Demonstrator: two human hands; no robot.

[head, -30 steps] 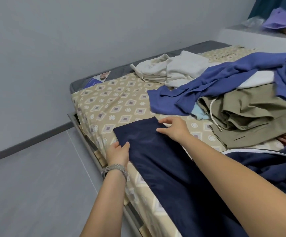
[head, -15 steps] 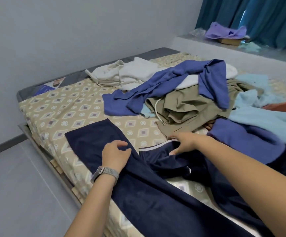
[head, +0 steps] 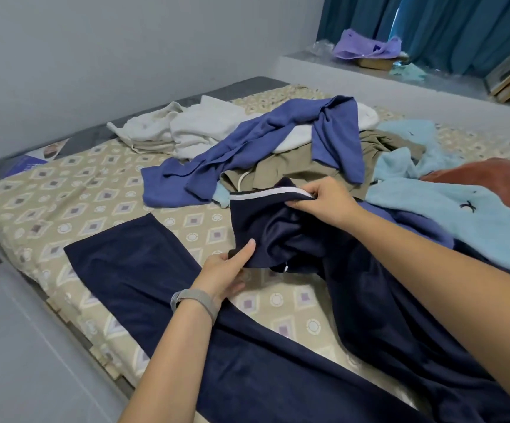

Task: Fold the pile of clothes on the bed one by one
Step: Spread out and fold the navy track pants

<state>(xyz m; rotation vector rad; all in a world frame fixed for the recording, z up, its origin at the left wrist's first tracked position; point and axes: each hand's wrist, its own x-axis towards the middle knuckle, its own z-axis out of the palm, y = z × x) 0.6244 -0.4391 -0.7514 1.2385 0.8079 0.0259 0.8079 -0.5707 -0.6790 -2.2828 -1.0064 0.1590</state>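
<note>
At the far left, the bed (head: 49, 190) with its beige diamond-patterned sheet ran along the grey wall, and a printed paper (head: 38, 155) lay on the dark mattress edge near the corner. One leg of the navy trousers (head: 131, 270) lay flat across the sheet, its hem toward the wall. Beyond it we saw cream garments (head: 186, 129) bunched at the head of the pile.

Our left hand (head: 226, 276), a grey-strapped watch (head: 195, 302) on its wrist, pinched the lower edge of the other trouser leg, thumb on top and fingers beneath. That leg was lifted off the sheet between our hands, its white-piped cuff uppermost. Behind it a blue shirt (head: 262, 148) sprawled over khaki trousers (head: 302, 169).

Our right hand (head: 324, 199) gripped the piped cuff, fingers curled round the fabric. To its right lay a light blue garment (head: 449, 209) and, touching it, a rust-coloured one (head: 498, 175). On the ledge before the teal curtains (head: 446, 29) sat a purple cloth (head: 366, 48).
</note>
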